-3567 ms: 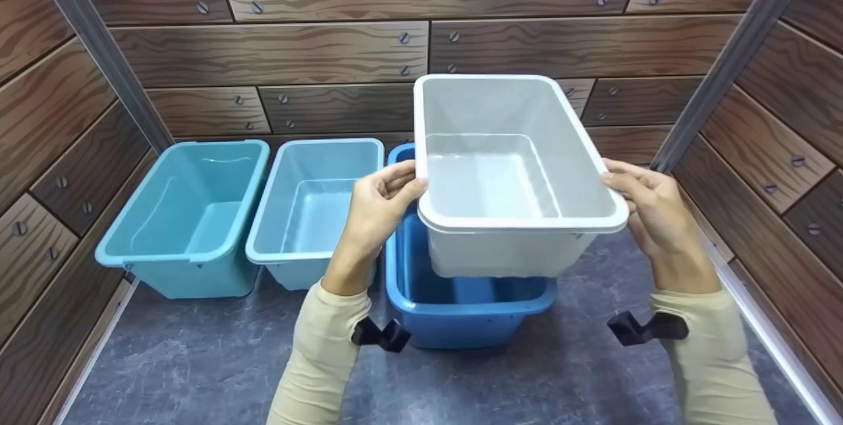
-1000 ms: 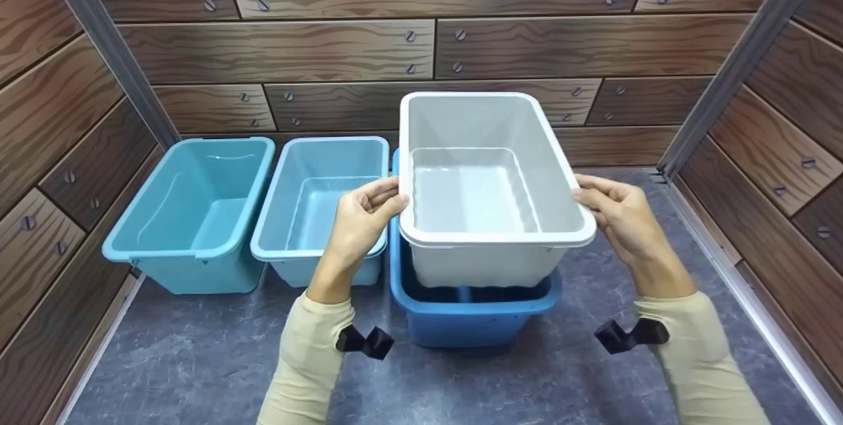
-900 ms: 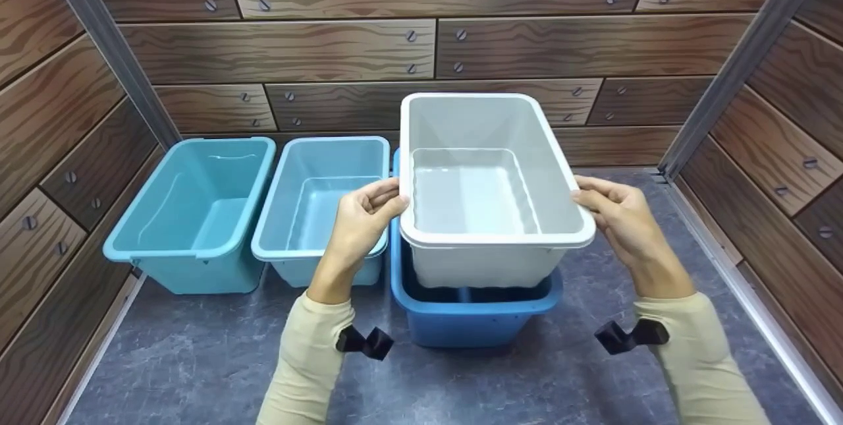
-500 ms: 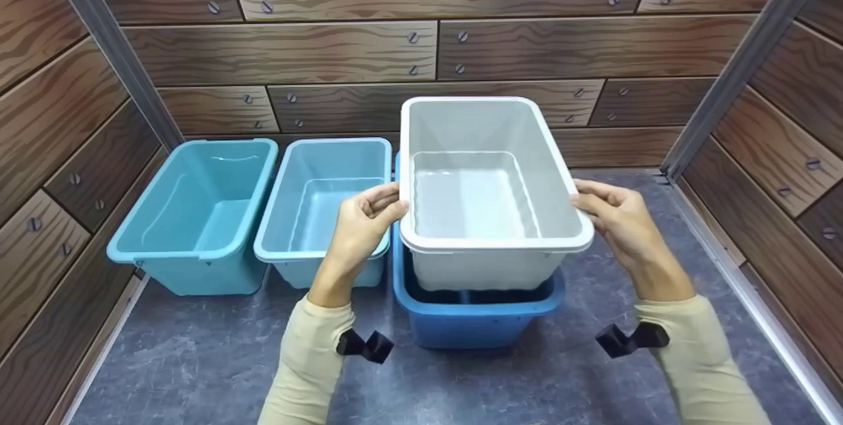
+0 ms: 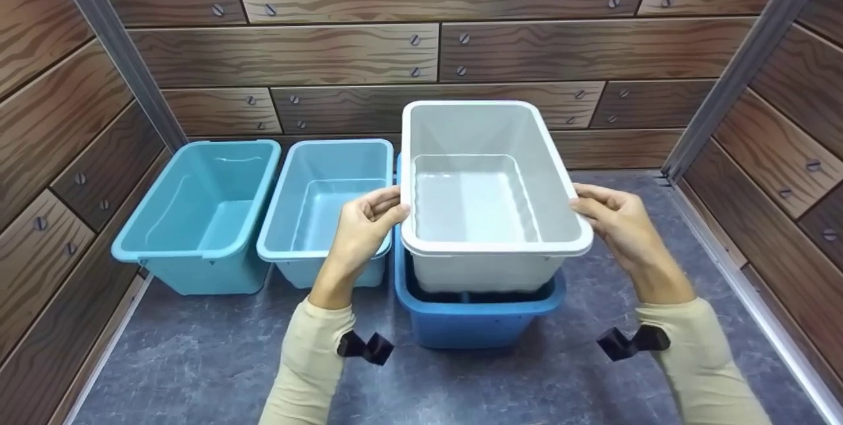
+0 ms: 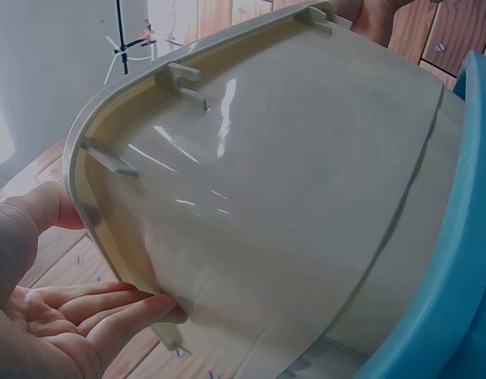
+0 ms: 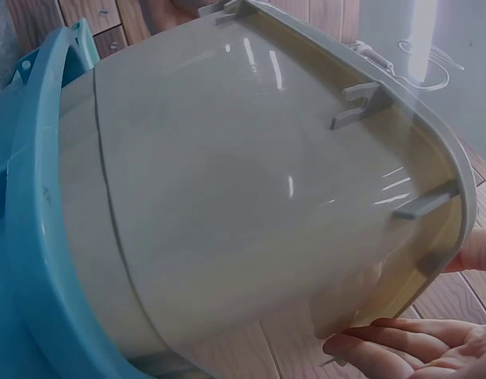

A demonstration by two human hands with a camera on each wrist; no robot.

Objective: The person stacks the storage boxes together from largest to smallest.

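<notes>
A pale grey plastic bin (image 5: 490,273) is held by both hands over a darker blue bin (image 5: 461,329), its lower part down inside the blue rim. My left hand (image 5: 359,230) pinches the left side of the grey rim, thumb on top and fingers beneath. On the opposite side, my right hand (image 5: 622,230) grips the rim the same way. Both wrist views show the grey bin's outer wall (image 6: 282,174) with small ribs under its lip, and the blue bin's rim (image 7: 45,213) close around its lower end.
To the left stand a light blue bin (image 5: 290,257) and a teal bin (image 5: 217,273), side by side near the back wall. Wood-patterned panels (image 5: 342,53) enclose the dark grey marbled floor (image 5: 217,352) at the back and both sides.
From 3.6 seconds ago, both hands have brought the grey bin left and down, into the blue bin's mouth. Over the last second it sinks only slightly. Both hands keep their hold.
</notes>
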